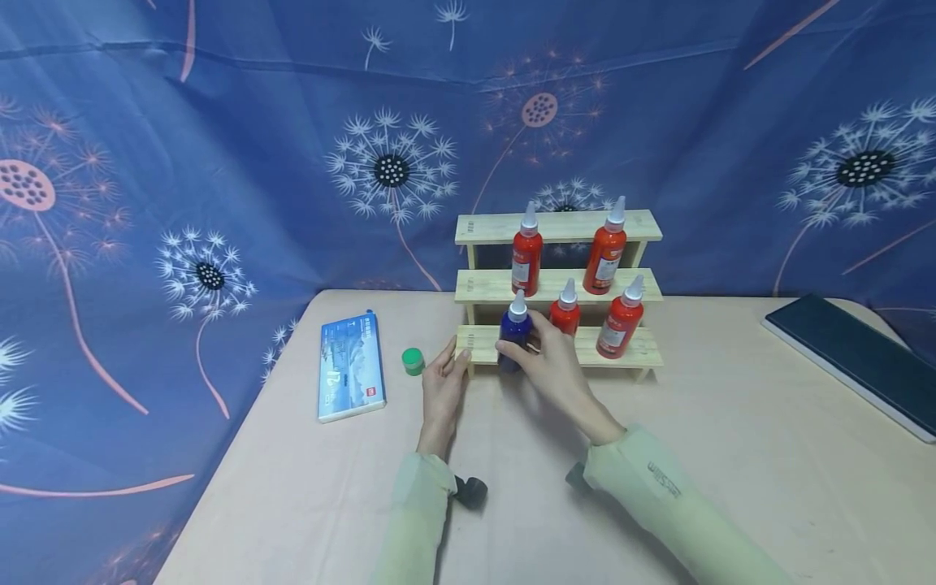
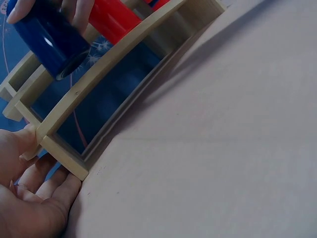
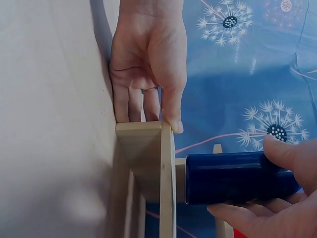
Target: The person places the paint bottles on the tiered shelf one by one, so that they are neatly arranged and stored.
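Observation:
A dark blue squeeze bottle (image 1: 515,331) with a pale pointed cap is gripped by my right hand (image 1: 552,357), thumb on one side and fingers on the other. Its base hovers just above the lowest board of a three-tier wooden rack (image 1: 483,343), near the left end; the right wrist view shows a small gap between them. At that end of the rack my left hand (image 1: 443,394) holds the corner, thumb (image 3: 173,116) on the board and fingers along the leg. Red bottles (image 1: 526,260) of the same shape stand on the middle and lowest tiers.
Left of the rack lie a blue box (image 1: 351,366) and a small green-lidded jar (image 1: 413,361). A dark green book (image 1: 855,357) lies on the right of the cloth-covered table (image 1: 292,504). A blue dandelion-print curtain (image 1: 256,146) hangs behind.

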`<act>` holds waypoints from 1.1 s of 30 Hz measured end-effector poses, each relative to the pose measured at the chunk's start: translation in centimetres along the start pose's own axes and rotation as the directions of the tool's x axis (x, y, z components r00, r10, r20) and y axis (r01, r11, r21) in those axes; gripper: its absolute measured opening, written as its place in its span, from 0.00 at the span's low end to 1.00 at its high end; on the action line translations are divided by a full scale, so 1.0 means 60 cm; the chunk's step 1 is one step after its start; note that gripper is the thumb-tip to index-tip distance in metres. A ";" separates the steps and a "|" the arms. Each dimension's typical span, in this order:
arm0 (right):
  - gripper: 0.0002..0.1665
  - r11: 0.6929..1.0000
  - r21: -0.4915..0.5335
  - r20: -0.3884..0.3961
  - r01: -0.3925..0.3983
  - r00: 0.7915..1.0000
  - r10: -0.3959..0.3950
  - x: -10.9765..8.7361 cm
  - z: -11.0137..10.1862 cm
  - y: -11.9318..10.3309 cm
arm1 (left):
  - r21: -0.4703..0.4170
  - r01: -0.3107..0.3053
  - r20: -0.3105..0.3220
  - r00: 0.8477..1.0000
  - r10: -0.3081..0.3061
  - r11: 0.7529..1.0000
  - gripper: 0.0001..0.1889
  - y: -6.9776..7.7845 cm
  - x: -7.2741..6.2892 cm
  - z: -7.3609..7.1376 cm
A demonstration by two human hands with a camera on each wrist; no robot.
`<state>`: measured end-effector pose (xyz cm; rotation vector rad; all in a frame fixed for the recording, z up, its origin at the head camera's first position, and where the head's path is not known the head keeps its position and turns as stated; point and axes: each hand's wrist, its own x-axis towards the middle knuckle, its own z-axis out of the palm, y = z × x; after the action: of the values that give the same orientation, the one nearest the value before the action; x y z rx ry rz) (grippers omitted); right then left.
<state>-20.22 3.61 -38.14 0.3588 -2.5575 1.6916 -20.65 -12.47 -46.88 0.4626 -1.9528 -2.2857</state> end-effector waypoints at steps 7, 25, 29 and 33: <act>0.31 0.999 -0.033 -0.011 0.014 1.000 -0.014 0.014 0.011 0.005 | 0.010 0.014 0.003 1.000 -0.014 1.000 0.28 -0.003 0.002 -0.002; 0.35 0.997 -0.073 -0.044 -0.025 0.999 0.021 0.040 0.022 0.012 | 0.057 -0.011 -0.015 1.000 0.012 0.998 0.27 0.001 0.002 0.000; 0.37 0.996 -0.090 -0.053 -0.023 0.998 0.018 0.043 0.024 0.013 | 0.052 -0.002 -0.010 1.000 0.003 0.999 0.27 0.000 0.002 0.000; 0.39 0.993 -0.118 -0.049 -0.022 0.999 0.016 0.046 0.029 0.014 | 0.063 -0.002 -0.023 1.000 0.003 0.998 0.27 0.002 0.003 -0.003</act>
<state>-22.96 1.90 -39.08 0.2844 -2.6189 1.5246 -20.81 -12.69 -46.84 0.4898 -2.0185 -2.2126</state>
